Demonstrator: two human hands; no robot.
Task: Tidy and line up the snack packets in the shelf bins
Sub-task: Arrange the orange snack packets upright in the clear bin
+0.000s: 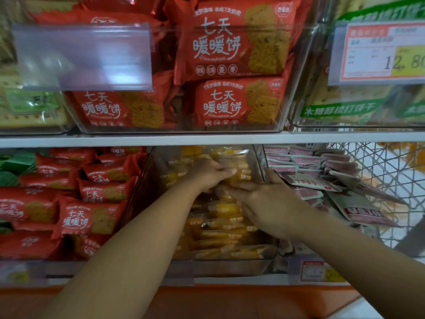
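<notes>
White shelf board [138, 140] across mid frame. Above it, a clear upper bin [184, 131] stacked with red biscuit packets [230, 42]. Below, at centre, a clear middle bin [142, 180] crammed with yellow snack packets [220, 229]; loose red packets [87, 217] left of it, pink-and-white packets [358, 212] right. Right grip [269, 203] open, fingers spread flat on the yellow pile. Left grip [211, 173] just above, fingers curled round yellow snack packets toward the bin's back.
</notes>
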